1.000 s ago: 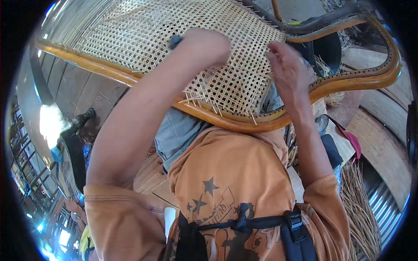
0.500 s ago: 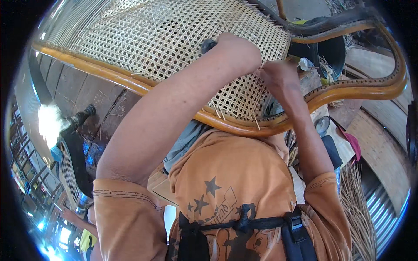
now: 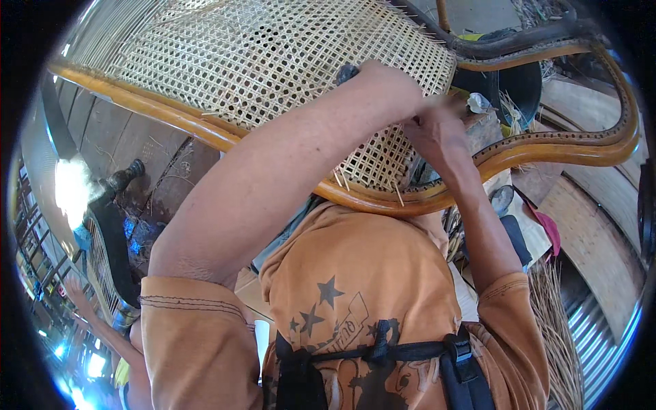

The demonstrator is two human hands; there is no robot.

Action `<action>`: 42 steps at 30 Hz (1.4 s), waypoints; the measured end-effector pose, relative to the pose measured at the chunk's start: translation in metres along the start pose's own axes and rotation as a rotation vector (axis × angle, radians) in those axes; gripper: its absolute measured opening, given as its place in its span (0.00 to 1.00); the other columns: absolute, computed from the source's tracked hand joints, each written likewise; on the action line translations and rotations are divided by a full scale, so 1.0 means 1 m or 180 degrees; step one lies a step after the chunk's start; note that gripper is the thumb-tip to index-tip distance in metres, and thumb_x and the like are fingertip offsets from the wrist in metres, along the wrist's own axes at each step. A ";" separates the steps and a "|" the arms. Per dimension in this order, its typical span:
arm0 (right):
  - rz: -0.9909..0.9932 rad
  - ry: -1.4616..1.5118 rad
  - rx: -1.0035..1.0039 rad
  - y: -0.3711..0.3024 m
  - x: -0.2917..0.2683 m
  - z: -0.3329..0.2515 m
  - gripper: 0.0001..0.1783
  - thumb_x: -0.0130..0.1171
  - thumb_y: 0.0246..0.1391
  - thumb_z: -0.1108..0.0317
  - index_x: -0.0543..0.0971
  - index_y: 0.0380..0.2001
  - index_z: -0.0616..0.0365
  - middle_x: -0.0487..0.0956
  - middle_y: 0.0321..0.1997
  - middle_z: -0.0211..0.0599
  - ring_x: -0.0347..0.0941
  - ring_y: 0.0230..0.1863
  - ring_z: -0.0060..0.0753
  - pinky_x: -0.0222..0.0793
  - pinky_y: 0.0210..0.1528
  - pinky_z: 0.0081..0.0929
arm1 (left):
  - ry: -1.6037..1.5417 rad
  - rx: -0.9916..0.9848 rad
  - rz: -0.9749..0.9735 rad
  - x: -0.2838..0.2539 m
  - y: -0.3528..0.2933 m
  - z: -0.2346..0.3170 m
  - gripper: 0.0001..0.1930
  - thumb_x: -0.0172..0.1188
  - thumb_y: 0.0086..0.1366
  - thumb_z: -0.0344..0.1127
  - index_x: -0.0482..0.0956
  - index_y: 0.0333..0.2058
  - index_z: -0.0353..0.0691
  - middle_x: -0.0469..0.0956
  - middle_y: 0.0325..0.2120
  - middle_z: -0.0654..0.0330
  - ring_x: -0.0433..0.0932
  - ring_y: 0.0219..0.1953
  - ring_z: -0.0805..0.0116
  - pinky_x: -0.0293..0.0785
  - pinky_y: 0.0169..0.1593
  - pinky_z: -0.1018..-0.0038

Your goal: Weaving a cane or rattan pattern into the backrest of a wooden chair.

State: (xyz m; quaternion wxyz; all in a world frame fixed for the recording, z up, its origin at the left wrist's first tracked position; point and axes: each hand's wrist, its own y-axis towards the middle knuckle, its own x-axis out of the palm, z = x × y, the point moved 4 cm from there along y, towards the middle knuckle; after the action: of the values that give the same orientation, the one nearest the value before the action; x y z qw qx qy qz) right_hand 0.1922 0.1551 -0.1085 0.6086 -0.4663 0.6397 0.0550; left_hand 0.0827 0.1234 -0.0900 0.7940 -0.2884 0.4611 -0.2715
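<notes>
A woven cane panel (image 3: 225,65), stretched in a curved, varnished wooden frame (image 3: 157,113), lies across in front of me. My left arm reaches over it, and my left hand (image 3: 391,78) is closed near the panel's right edge. A dark, rounded handle end (image 3: 346,73) sticks out beside that hand; the rest of it is hidden. Close by on the right, my right hand (image 3: 441,133) is curled at the edge of the weave, partly blurred. What its fingers hold, if anything, cannot be made out. Loose cane ends poke out along the near rim.
The frame's open loop (image 3: 560,147), lined with small holes, extends right. Beyond it stands a dark bucket (image 3: 523,89). Cane strands (image 3: 557,321) lie at lower right near wooden boards (image 3: 594,225). Another person's arm (image 3: 102,328) shows at lower left.
My left hand and the dark handle end have shifted slightly right, closer to my right hand. The other person's hand at lower left has risen.
</notes>
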 end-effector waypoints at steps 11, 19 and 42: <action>0.0104 0.0144 0.0036 0.003 0.012 0.008 0.11 0.57 0.47 0.60 0.80 0.29 0.56 0.79 0.30 0.49 0.75 0.36 0.54 0.70 0.40 0.45 | 0.0138 0.0036 0.0441 0.020 -0.012 -0.006 0.14 0.54 0.55 0.33 0.81 0.40 0.45 0.79 0.40 0.58 0.78 0.44 0.61 0.70 0.47 0.60; 0.0593 0.0740 -0.0805 0.000 0.020 0.013 0.06 0.59 0.47 0.66 0.79 0.27 0.56 0.79 0.29 0.46 0.73 0.35 0.53 0.69 0.41 0.43 | 0.0317 -0.0175 -0.0130 0.001 -0.009 0.006 0.16 0.56 0.56 0.37 0.79 0.45 0.48 0.78 0.45 0.60 0.76 0.48 0.59 0.61 0.53 0.50; 0.0755 0.0071 -0.1178 -0.003 -0.012 0.019 0.07 0.56 0.48 0.67 0.78 0.30 0.56 0.76 0.35 0.41 0.70 0.41 0.46 0.66 0.46 0.40 | -0.0155 -0.0883 0.1585 0.024 -0.083 -0.062 0.19 0.52 0.55 0.49 0.80 0.24 0.37 0.78 0.24 0.49 0.78 0.30 0.50 0.73 0.35 0.58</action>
State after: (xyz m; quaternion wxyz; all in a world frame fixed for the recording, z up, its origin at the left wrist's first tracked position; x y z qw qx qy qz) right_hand 0.2054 0.1716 -0.1023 0.4949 -0.4921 0.6757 0.2375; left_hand 0.0241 0.0370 -0.0707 0.8001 -0.2785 0.5313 0.0045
